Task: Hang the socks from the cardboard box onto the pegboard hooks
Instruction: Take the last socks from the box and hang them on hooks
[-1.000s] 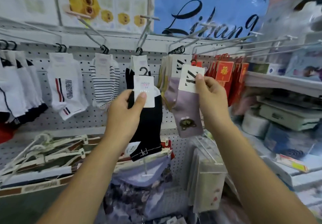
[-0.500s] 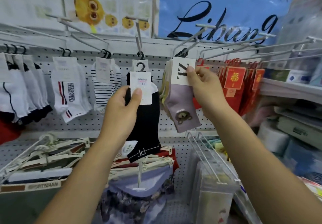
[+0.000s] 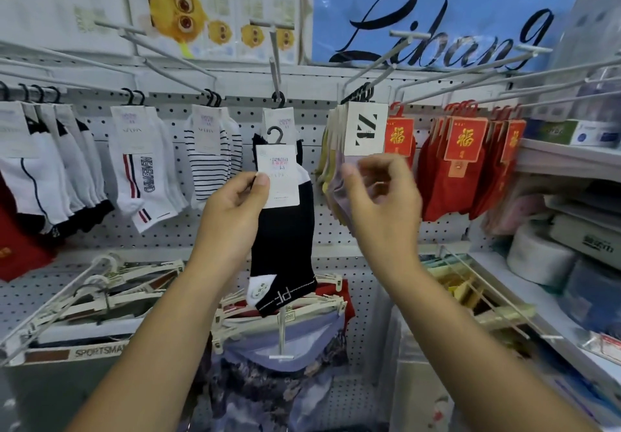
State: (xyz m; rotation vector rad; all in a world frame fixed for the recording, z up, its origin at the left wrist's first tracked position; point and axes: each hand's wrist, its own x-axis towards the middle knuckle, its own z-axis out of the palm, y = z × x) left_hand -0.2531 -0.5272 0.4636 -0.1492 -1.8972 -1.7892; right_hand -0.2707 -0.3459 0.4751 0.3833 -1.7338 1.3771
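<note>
My left hand [image 3: 232, 209] pinches the white label card of a black sock [image 3: 285, 240] that has a small black hanger on top. It holds the sock upright in front of the pegboard [image 3: 168, 240], just below a long hook [image 3: 276, 61] where one pair hangs. My right hand [image 3: 383, 203] is blurred, its fingers loosely curled with nothing in them, just below the card of the pale purple socks [image 3: 364, 129]. Those socks hang in a bunch on the hook to the right. The cardboard box is out of view.
White socks [image 3: 141, 176] and striped socks [image 3: 211, 162] hang to the left, red socks [image 3: 463, 169] to the right. Long bare hooks [image 3: 437, 71] jut out at head height. Clip hangers with garments [image 3: 282, 324] hang below. Shelves [image 3: 568, 159] with boxes stand at right.
My right hand has let go of the purple sock, which now hangs on its hook, and has dropped below the card. The left hand still holds the black sock.
</note>
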